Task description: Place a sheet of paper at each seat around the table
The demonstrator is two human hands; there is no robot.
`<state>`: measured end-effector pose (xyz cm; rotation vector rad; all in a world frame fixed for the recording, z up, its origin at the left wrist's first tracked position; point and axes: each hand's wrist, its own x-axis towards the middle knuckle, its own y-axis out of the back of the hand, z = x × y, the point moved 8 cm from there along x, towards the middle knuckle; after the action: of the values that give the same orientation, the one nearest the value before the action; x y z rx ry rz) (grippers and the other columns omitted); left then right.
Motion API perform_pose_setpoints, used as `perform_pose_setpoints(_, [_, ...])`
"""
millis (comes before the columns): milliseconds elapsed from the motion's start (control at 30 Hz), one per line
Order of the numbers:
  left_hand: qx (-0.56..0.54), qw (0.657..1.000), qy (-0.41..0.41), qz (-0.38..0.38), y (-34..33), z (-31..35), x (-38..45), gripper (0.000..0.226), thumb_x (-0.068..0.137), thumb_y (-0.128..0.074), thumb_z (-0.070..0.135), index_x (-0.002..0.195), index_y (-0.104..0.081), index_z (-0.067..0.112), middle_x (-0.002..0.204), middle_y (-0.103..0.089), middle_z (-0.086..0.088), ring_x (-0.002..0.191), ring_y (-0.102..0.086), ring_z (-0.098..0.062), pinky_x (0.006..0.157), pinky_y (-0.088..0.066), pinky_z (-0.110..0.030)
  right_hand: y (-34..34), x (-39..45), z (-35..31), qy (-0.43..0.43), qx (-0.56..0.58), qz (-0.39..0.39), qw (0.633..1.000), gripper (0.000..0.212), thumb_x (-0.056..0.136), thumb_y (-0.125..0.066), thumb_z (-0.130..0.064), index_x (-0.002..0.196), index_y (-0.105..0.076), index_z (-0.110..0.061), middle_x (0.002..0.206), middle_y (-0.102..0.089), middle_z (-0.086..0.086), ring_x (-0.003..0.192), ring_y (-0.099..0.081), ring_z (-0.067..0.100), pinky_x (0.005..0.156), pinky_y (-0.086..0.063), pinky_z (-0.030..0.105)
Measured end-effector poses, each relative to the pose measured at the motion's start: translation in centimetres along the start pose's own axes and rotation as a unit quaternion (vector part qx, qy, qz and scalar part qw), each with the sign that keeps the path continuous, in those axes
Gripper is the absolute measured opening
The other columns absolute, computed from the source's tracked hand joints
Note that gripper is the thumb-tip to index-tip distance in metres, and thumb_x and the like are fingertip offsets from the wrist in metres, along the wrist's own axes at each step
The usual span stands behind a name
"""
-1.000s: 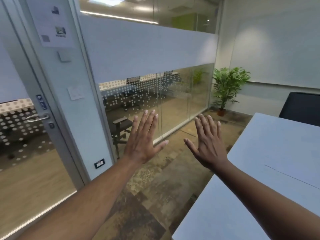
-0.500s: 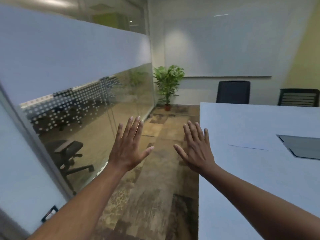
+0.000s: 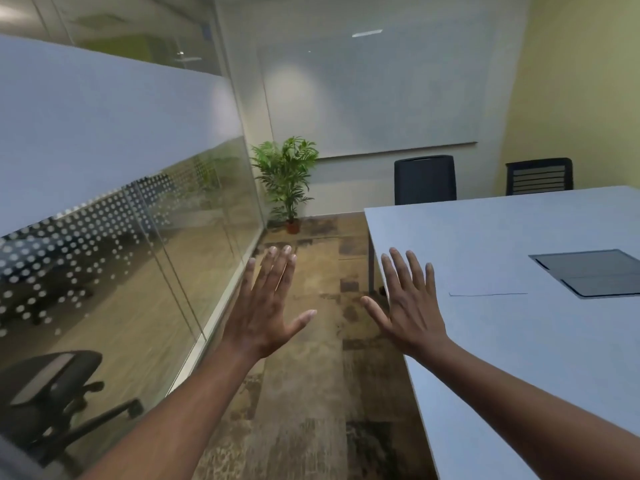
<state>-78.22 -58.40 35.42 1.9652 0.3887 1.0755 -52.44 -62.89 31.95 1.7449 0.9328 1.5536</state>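
In the head view, both hands are held up in the air with nothing in them. The left hand [image 3: 265, 306] is over the floor, with its fingers straight and its thumb out to the side. The right hand [image 3: 410, 306] is the same, flat and spread, and it hangs just over the near left edge of the white table [image 3: 485, 358].

One sheet of paper [image 3: 488, 284] is already lying flat on the table. It is to the right of the right hand and a little farther away. It is white like the table, so only its thin near edge shows as a dark line. That edge runs left to right. The right hand is much nearer to the sheet than the left hand is.

No other loose paper shows anywhere, so I cannot tell where the next sheet will come from.

Two dark chairs stand at the far end of the table, one chair [image 3: 425, 180] on the left and another chair [image 3: 539, 176] on the right. I think those seats still need paper, since no sheet shows in front of them.
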Motion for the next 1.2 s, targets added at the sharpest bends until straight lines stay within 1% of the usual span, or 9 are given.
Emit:
perform_pose_setpoints(133, [-0.017, 0.999, -0.029, 0.001, -4.8, -2.8, 5.1, 0.107, 0.1, -0.036, 0.081, 0.173, -0.004, 0.008, 0.183, 0.0, -0.01, 0.169, 0.001, -0.03, 0.133, -0.011, -0.062, -4.4, 4.9, 1.1, -0.023, 0.011, 0.008, 1.0, 0.09, 0.101, -0.02, -0.078, 0.17, -0.02, -0.02, 0.18, -0.007, 0.006, 0.166, -0.001, 0.031, 0.132, -0.004, 0.063])
perform_pose_setpoints(233, [-0.022, 0.999, -0.04, 0.009, -8.0, -4.9, 9.2, 0.107, 0.1, -0.037, 0.079, 0.173, -0.006, 0.008, 0.182, -0.002, -0.01, 0.169, -0.001, -0.03, 0.133, -0.013, -0.062, -7.2, 8.7, 2.2, -0.043, 0.004, 0.002, 0.999, 0.089, 0.102, -0.019, -0.077, 0.17, -0.019, -0.02, 0.18, -0.007, 0.007, 0.166, -0.001, 0.032, 0.132, -0.005, 0.064])
perform_pose_setpoints(400, [-0.058, 0.997, -0.055, 0.014, -14.2, -6.7, 15.1, 0.107, 0.099, -0.04, 0.078, 0.172, -0.01, 0.007, 0.182, -0.008, -0.011, 0.169, -0.003, -0.031, 0.132, -0.016, -0.064, -11.1, 13.4, 3.8, -0.061, -0.016, -0.002, 0.998, 0.09, 0.101, -0.024, -0.077, 0.17, -0.018, -0.021, 0.18, -0.006, 0.006, 0.166, 0.0, 0.031, 0.132, -0.002, 0.062])
perform_pose_setpoints(600, [-0.098, 0.99, -0.101, 0.021, -23.1, -7.9, 23.9, 0.107, 0.098, -0.038, 0.079, 0.172, -0.01, 0.007, 0.182, -0.005, -0.01, 0.169, -0.001, -0.029, 0.132, -0.015, -0.064, -16.1, 19.9, 7.0, -0.113, -0.06, -0.008, 0.992, 0.091, 0.1, -0.018, -0.081, 0.17, -0.021, -0.023, 0.18, -0.004, 0.004, 0.166, -0.001, 0.032, 0.131, 0.008, 0.058])
perform_pose_setpoints(733, [-0.136, 0.981, -0.136, 0.023, -28.8, -9.3, 30.1, 0.107, 0.099, -0.035, 0.08, 0.173, -0.003, 0.01, 0.183, -0.002, -0.01, 0.169, 0.0, -0.029, 0.133, -0.015, -0.064, -19.4, 23.9, 9.7, -0.159, -0.092, -0.01, 0.983, 0.092, 0.099, -0.014, -0.081, 0.171, -0.017, -0.024, 0.181, -0.001, 0.004, 0.166, 0.0, 0.033, 0.131, -0.001, 0.064])
perform_pose_setpoints(833, [-0.187, 0.969, -0.158, 0.02, -32.1, -9.8, 34.5, 0.105, 0.1, -0.033, 0.08, 0.173, 0.001, 0.012, 0.183, 0.003, -0.007, 0.169, 0.002, -0.029, 0.133, -0.014, -0.065, -20.9, 26.6, 11.6, -0.201, -0.118, -0.001, 0.973, 0.092, 0.099, -0.013, -0.08, 0.17, -0.02, -0.023, 0.18, -0.005, 0.005, 0.166, -0.006, 0.035, 0.13, -0.009, 0.067])
perform_pose_setpoints(900, [-0.212, 0.958, -0.19, 0.043, -33.8, -9.4, 37.4, 0.102, 0.102, -0.028, 0.081, 0.173, 0.006, 0.015, 0.183, 0.002, -0.006, 0.169, 0.0, -0.029, 0.132, -0.016, -0.065, -21.5, 28.2, 12.9, -0.23, -0.137, 0.008, 0.963, 0.092, 0.099, -0.012, -0.08, 0.17, -0.023, -0.021, 0.18, -0.008, 0.006, 0.165, -0.008, 0.036, 0.129, -0.012, 0.068])
perform_pose_setpoints(1033, [-0.251, 0.937, -0.243, 0.021, -37.1, -6.5, 43.2, 0.1, 0.101, -0.026, 0.082, 0.172, 0.012, 0.022, 0.183, 0.001, -0.005, 0.169, 0.0, -0.029, 0.132, -0.017, -0.066, -22.3, 29.3, 15.1, -0.297, -0.153, 0.003, 0.943, 0.092, 0.099, -0.009, -0.079, 0.17, -0.017, -0.021, 0.18, -0.005, 0.006, 0.166, -0.002, 0.034, 0.131, -0.005, 0.065])
perform_pose_setpoints(1200, [-0.292, 0.902, -0.314, 0.033, -40.8, 0.9, 49.0, 0.1, 0.101, -0.03, 0.082, 0.174, -0.007, 0.017, 0.183, -0.004, -0.005, 0.169, -0.003, -0.029, 0.131, -0.018, -0.067, -22.2, 29.0, 20.3, -0.372, -0.178, 0.024, 0.911, 0.089, 0.101, -0.017, -0.075, 0.171, -0.013, -0.02, 0.181, -0.003, 0.005, 0.167, 0.004, 0.03, 0.132, 0.0, 0.062])
